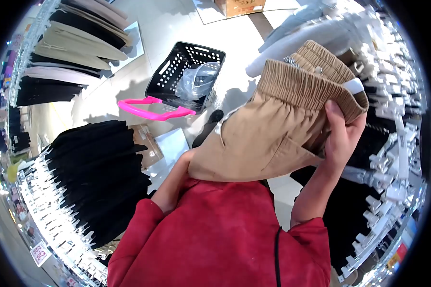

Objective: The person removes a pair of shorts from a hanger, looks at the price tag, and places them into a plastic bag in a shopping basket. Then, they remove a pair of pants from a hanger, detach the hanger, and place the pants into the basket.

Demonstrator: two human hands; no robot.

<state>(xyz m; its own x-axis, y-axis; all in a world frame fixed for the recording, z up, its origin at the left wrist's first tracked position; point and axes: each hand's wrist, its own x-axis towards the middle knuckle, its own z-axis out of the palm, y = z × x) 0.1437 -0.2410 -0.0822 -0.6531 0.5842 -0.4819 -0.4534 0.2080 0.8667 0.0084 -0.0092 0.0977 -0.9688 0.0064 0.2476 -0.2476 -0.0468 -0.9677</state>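
A pair of tan trousers (254, 138) with a gathered elastic waistband is held up in front of my red top. My right hand (342, 136) grips the waistband at its right end, the thumb lying over the front and the other fingers partly hidden. A white tag (354, 86) shows inside the waistband, near a pale round button (318, 70). My left hand (190, 156) is at the lower left edge of the trousers. Its fingers are out of sight behind the cloth, so their pose is hidden.
A black perforated basket (160, 79) with a pink handle (143, 112) stands on the tiled floor, clear plastic (196, 81) inside. Racks of black garments (98, 177) and folded pale garments (67, 48) line the left. White hangers (392, 186) crowd the right. A cardboard box (244, 6) sits at the far end.
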